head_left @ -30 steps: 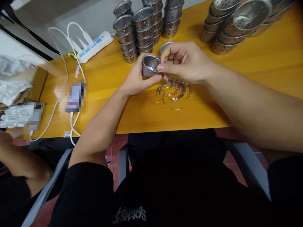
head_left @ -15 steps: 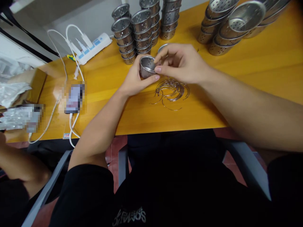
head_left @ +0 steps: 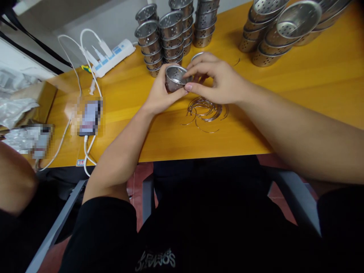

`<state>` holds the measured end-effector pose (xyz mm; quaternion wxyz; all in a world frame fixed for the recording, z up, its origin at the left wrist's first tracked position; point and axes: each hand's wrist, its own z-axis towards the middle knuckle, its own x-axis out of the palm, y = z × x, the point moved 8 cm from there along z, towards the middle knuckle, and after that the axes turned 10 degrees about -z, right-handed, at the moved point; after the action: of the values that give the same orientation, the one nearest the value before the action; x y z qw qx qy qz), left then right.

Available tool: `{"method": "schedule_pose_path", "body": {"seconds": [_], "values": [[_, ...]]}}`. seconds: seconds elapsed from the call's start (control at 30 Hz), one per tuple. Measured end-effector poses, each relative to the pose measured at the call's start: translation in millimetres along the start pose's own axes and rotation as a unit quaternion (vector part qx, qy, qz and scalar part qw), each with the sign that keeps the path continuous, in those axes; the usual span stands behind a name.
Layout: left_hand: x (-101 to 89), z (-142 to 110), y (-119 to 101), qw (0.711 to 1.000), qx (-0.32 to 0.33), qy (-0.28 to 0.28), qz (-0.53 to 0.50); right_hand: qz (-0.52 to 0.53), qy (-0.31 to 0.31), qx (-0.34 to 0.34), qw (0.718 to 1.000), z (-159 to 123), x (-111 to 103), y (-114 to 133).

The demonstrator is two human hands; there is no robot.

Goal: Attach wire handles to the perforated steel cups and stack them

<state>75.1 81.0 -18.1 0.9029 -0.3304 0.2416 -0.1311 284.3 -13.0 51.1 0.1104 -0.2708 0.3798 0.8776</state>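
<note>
My left hand point(head_left: 160, 89) is wrapped round a small perforated metal cup point(head_left: 174, 81), its mouth tilted up towards me. My right hand point(head_left: 216, 77) is at the cup's right rim, thumb against the outside and index finger reaching over the edge into the mouth. Whether a wire is also between those fingers is too small to tell. Just below the hands, a loose pile of curved metal wires point(head_left: 204, 110) lies on the wooden table point(head_left: 170, 140). Behind my right hand shows part of another metal cup's rim point(head_left: 198, 55).
Stacks of perforated cups point(head_left: 150, 49) stand at the back, with more stacks point(head_left: 273, 45) at the back right. A white power strip point(head_left: 116, 57), a charging phone point(head_left: 90, 117) and cables lie left. A co-worker's arm point(head_left: 17, 178) is at the far left.
My right index finger has stretched out over the rim into the cup, from a tighter pinch beside it. The cup has shifted slightly left. The co-worker's arm has moved.
</note>
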Motion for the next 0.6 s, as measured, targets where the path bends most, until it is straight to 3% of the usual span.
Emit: {"method": "schedule_pose_path", "body": {"seconds": [0.1,0.2,0.37,0.6], "values": [[5.5,-0.1,-14.8,0.999,-0.012,0.036,0.028,0.006,0.002,0.022,1.0,-0.7,1.7,1.4],[6.1,2.1,-24.6,1.0,0.004,0.021,0.007,0.005,-0.009,0.042,0.999,-2.0,0.2,2.3],[4.5,3.2,-22.2,0.999,0.0,-0.02,-0.027,0.004,-0.01,0.034,0.999,-1.2,-3.0,3.5],[6.8,0.2,-28.9,1.0,-0.015,0.018,0.013,0.006,-0.003,0.0,1.0,3.4,-1.5,11.5]]}}
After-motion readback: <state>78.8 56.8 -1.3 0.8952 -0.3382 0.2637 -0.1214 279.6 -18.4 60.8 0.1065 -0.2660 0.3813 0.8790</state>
